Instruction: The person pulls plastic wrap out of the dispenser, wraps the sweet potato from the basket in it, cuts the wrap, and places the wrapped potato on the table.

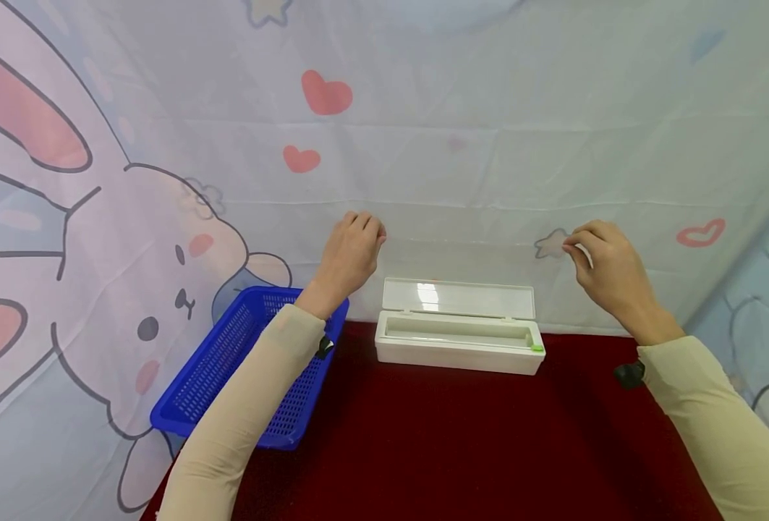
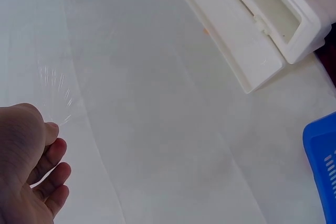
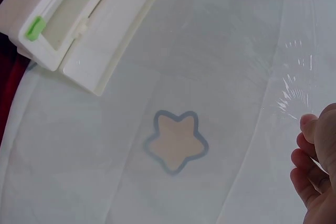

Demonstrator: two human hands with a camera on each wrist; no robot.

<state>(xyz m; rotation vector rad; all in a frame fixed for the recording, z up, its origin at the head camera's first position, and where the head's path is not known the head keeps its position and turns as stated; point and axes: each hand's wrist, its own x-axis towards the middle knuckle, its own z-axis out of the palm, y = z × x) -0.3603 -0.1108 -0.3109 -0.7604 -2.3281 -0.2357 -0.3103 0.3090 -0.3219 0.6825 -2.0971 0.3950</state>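
A clear sheet of cling film (image 3: 294,98) stretches between my two hands, with creases fanning out from the pinched corners in both wrist views. My left hand (image 1: 351,253) pinches one corner between thumb and curled fingers. At the opposite corner, the right hand (image 1: 605,269) pinches the film with thumb and fingertips. Below and between them on the table sits a white cling film dispenser (image 1: 456,354), its lid (image 1: 488,301) tipped back. A small green slider (image 1: 537,348) is at the dispenser's right end. Both hands are raised above the dispenser.
A blue plastic basket (image 1: 166,421) stands on the left, partly behind my left forearm. Dark red cloth covers the table (image 1: 449,441). A printed curtain (image 1: 456,87) with a rabbit, hearts and stars hangs close behind the dispenser.
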